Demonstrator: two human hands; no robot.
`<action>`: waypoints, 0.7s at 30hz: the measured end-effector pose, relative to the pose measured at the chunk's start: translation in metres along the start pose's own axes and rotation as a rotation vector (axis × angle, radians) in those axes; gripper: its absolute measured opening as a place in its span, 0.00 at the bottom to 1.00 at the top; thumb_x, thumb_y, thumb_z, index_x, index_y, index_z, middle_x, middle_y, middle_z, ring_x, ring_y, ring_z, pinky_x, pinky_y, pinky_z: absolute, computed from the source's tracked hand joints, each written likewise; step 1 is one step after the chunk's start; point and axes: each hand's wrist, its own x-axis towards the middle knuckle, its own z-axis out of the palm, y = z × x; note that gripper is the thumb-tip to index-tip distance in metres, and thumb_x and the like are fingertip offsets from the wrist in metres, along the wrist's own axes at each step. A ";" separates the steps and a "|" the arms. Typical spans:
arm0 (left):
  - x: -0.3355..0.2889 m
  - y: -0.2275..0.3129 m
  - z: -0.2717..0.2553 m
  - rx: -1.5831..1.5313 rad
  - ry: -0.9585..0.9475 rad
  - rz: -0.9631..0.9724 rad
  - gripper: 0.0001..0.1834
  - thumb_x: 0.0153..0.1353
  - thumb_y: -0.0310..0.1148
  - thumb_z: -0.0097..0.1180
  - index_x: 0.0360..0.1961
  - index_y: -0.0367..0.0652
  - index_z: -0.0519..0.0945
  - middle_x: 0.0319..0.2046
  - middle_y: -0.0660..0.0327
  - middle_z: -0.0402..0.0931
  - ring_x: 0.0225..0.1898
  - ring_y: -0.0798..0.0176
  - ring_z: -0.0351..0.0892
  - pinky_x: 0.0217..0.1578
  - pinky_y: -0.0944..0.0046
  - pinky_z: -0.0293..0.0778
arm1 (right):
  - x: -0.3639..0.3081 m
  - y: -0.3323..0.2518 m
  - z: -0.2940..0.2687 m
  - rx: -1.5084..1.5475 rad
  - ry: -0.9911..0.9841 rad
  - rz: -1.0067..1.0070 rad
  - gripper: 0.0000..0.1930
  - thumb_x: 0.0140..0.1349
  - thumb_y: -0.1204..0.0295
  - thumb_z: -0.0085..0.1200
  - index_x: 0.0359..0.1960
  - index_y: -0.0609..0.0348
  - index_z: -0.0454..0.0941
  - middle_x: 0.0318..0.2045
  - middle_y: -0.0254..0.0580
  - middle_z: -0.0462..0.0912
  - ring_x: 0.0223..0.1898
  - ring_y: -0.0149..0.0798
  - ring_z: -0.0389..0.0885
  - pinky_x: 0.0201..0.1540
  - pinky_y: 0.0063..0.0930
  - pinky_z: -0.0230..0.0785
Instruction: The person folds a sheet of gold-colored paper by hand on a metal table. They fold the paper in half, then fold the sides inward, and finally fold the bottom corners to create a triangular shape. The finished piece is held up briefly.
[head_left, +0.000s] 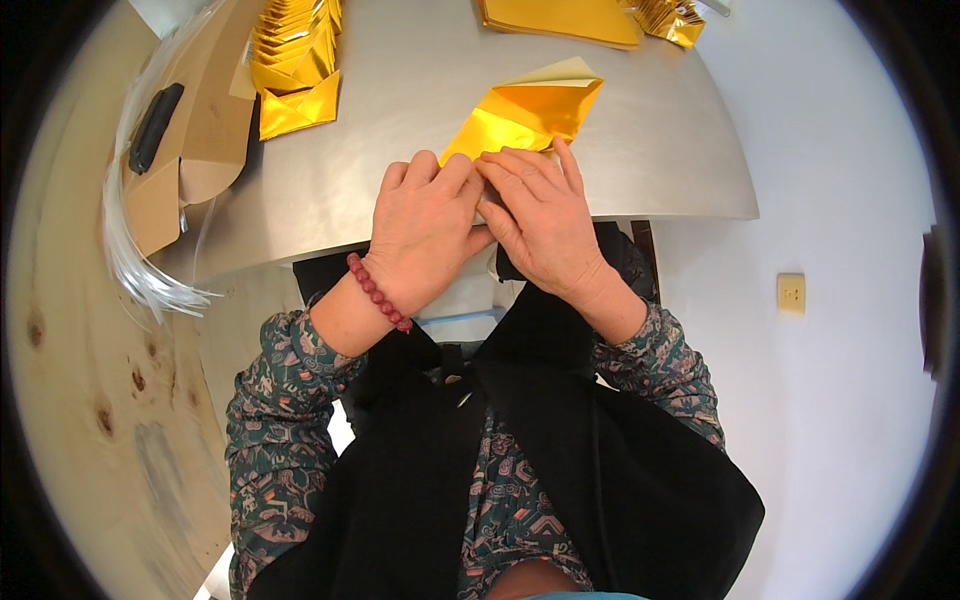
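A partly folded sheet of gold foil paper (522, 112) lies near the front edge of the metal table, its pale underside showing at the far corner. My left hand (425, 215) has its fingers curled over the paper's near left edge, a red bead bracelet at the wrist. Close beside it, my right hand (545, 210) presses its bent fingers on the near right edge, thumb pointing at the left hand. The fingertips and the paper's near edge are partly hidden by the hands.
A row of folded gold foil pieces (297, 70) sits at the far left. A stack of gold sheets (560, 20) and more folded foil (672, 20) lie at the back. An open cardboard box (215, 140) and clear plastic strips (125, 240) are on the left.
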 end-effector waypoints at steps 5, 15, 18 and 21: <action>-0.003 -0.003 0.003 0.033 0.007 0.009 0.32 0.55 0.45 0.72 0.60 0.44 0.81 0.45 0.62 0.75 0.47 0.53 0.73 0.50 0.55 0.71 | -0.018 0.009 0.002 -0.107 -0.092 -0.021 0.23 0.70 0.63 0.59 0.65 0.55 0.79 0.61 0.38 0.84 0.67 0.40 0.77 0.80 0.58 0.46; -0.007 -0.001 0.012 0.035 -0.007 0.013 0.38 0.54 0.47 0.74 0.65 0.47 0.78 0.43 0.61 0.74 0.43 0.54 0.72 0.47 0.55 0.74 | -0.033 0.039 -0.003 -0.107 -0.082 0.049 0.20 0.71 0.63 0.59 0.63 0.52 0.81 0.60 0.37 0.85 0.66 0.37 0.79 0.75 0.53 0.55; -0.003 0.002 0.011 0.063 0.033 0.040 0.39 0.53 0.48 0.74 0.67 0.52 0.78 0.42 0.62 0.73 0.44 0.54 0.72 0.46 0.56 0.74 | -0.029 0.035 -0.003 -0.115 -0.040 0.026 0.20 0.71 0.62 0.59 0.62 0.52 0.82 0.60 0.37 0.85 0.66 0.38 0.78 0.73 0.50 0.58; 0.003 0.004 0.014 0.084 0.019 0.046 0.39 0.53 0.48 0.74 0.67 0.54 0.78 0.42 0.62 0.73 0.44 0.55 0.72 0.46 0.56 0.72 | -0.028 0.032 -0.003 -0.092 -0.038 0.038 0.20 0.71 0.64 0.59 0.62 0.53 0.81 0.61 0.39 0.84 0.66 0.42 0.78 0.72 0.48 0.60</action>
